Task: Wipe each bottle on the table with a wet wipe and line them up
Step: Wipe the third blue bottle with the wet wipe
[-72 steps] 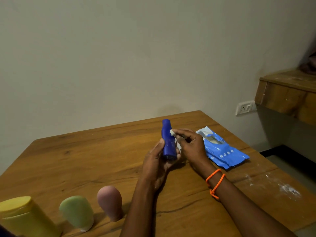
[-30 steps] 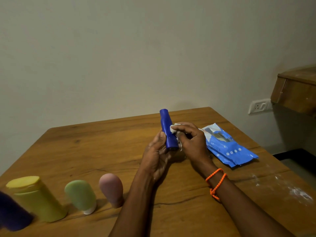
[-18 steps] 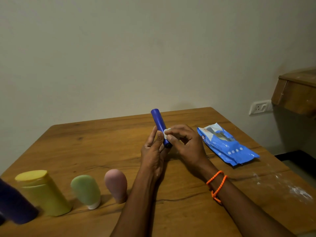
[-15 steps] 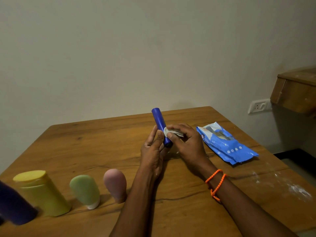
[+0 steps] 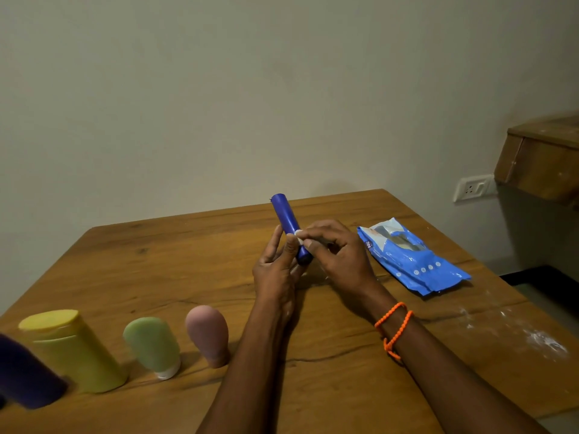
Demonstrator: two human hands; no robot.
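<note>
A slim blue bottle is held above the wooden table, tilted with its top toward the far left. My left hand grips its lower end between thumb and fingers. My right hand pinches a small white wet wipe against the bottle's side; most of the wipe is hidden under the fingers. At the near left stands a row: a dark purple bottle, a yellow bottle, a green bottle and a pink bottle.
A blue wet-wipe pack lies on the table to the right of my hands. White powdery marks spot the table's near right. A wooden shelf and a wall socket are at the right wall.
The blue bottle has tipped from nearly upright to leaning left. My right hand's wipe has slid along its side and is now bunched smaller under the fingers.
</note>
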